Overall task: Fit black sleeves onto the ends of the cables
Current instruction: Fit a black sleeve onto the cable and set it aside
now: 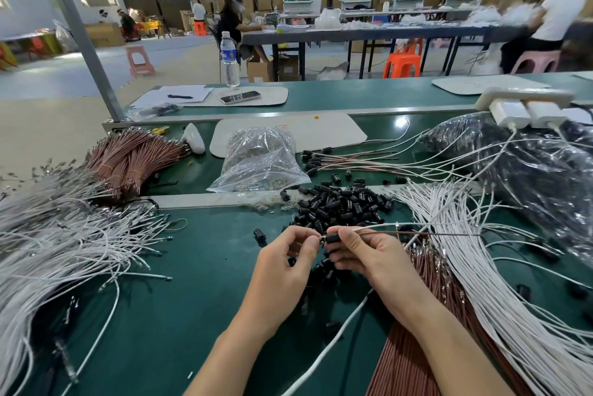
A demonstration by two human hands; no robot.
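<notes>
Worked on worktop (199, 267), just this side of sleeve pile (343, 203). Pinched end of brown cable (449, 234) with left hand (288, 254); gripped black sleeve (333, 239) at that end with right hand (359, 254). Saw few sleeved cables (353, 158) beyond pile, bare white bundles (481, 251) right of pile. Judged most work left.

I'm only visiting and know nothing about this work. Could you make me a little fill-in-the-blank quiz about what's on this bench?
The right hand holds a ___ sleeve at the end of a cable, whose tip the left hand pinches.
The pile of loose sleeves lies on a ___ table.
The water bottle at the far edge stands ___.
Missing words: black, green, upright.
</notes>
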